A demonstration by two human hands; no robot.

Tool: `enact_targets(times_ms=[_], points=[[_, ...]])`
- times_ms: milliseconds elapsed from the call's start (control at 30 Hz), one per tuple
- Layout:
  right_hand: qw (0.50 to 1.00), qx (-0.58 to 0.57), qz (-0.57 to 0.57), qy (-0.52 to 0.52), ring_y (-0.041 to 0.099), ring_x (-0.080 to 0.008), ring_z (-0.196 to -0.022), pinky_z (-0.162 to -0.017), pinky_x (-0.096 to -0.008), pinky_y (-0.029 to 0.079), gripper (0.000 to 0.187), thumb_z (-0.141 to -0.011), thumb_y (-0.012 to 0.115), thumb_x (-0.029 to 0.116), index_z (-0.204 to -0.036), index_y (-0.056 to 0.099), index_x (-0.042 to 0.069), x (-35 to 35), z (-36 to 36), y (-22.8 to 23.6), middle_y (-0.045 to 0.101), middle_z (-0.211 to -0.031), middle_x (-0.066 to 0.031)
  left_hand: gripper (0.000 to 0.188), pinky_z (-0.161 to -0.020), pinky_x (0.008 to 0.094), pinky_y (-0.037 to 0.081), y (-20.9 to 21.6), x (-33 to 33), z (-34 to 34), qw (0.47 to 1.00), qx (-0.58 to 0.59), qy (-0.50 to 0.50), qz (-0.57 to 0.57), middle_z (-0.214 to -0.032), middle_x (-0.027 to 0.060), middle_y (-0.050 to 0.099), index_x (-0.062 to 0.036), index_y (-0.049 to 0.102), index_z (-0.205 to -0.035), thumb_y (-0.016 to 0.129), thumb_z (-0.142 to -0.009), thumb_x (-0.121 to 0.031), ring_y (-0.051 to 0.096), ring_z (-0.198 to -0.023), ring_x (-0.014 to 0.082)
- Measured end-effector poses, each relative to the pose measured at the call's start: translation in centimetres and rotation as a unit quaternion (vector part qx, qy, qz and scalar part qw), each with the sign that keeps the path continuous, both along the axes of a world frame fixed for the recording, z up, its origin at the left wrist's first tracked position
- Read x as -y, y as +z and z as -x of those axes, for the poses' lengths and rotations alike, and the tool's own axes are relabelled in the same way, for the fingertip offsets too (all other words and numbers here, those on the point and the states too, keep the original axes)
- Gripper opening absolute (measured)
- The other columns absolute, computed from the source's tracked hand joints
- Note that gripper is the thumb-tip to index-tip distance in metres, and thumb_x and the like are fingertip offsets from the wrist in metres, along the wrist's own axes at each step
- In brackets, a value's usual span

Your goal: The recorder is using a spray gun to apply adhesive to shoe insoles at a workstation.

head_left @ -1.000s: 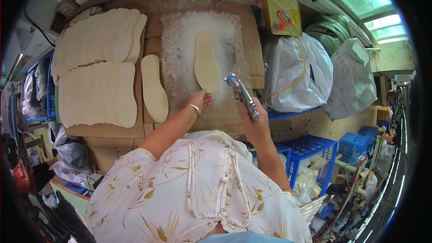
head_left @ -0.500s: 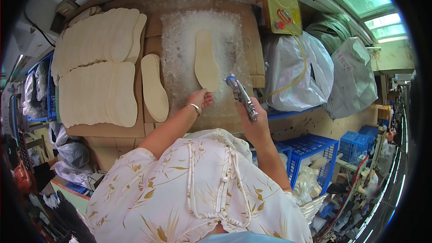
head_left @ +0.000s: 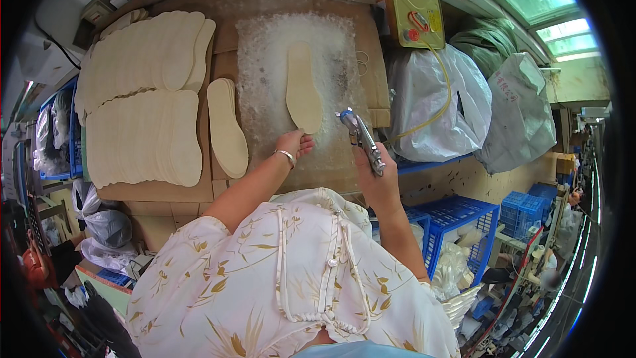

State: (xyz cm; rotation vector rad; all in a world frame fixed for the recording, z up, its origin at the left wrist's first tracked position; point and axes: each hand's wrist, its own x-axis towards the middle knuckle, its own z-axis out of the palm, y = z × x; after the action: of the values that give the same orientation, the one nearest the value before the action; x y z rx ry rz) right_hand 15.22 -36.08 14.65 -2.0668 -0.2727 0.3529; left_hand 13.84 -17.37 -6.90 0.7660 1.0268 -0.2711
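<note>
A beige insole (head_left: 303, 86) lies lengthwise on a whitish, crusted sheet (head_left: 258, 86) in the middle of the table. My left hand (head_left: 295, 144), a silver bracelet at its wrist, pinches the insole's near end between thumb and fingers. To the right of that end, my right hand (head_left: 380, 176) is wrapped round a silver spray gun (head_left: 362, 138). The gun's blue-ringed nozzle points up and leftward, apart from the insole. Left of the sheet sits a small stack of insoles (head_left: 228, 129).
Two wide rows of fanned insoles (head_left: 142, 136) cover the table's left side. A yellow can (head_left: 416, 16) at the back right feeds a yellowish hose (head_left: 445, 109) passing over a white plastic bag (head_left: 427, 86). Blue crates (head_left: 464, 215) stand at lower right.
My right hand has shifted slightly to the right with the spray gun, carrying its nozzle away from the insole. My left hand keeps its place at the insole's near end.
</note>
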Motion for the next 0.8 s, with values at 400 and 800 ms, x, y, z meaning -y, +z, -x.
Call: enact_targets(times_ms=[400,800], points=[[1.0,0.01,0.014,0.018,0.049,-0.0189,-0.056,-0.055,-0.0315,0.043,0.023,-0.091,0.064,0.023,-0.094,0.056,0.003,-0.2,0.1,0.2,0.055,-0.065,-0.0101,0.023,-0.063,0.0322,0.057,0.2,-0.1,0.1,1.0,0.004,0.005,0.001,-0.093,0.0112,0.066,-0.0001,0.056,-0.106,0.052,-0.093,-0.019,0.068,-0.078,0.0227],[1.0,0.019,0.009,0.022,0.051,-0.0202,-0.056,-0.056,-0.0314,0.044,0.02,-0.091,0.065,0.02,-0.096,0.056,0.003,0.0,0.9,0.5,0.056,-0.066,-0.0123,0.021,-0.066,0.031,0.056,0.2,0.1,0.2,1.0,0.003,-0.004,-0.003,-0.093,0.009,0.066,-0.0027,0.057,-0.104,0.051,-0.095,-0.021,0.068,-0.08,0.021]])
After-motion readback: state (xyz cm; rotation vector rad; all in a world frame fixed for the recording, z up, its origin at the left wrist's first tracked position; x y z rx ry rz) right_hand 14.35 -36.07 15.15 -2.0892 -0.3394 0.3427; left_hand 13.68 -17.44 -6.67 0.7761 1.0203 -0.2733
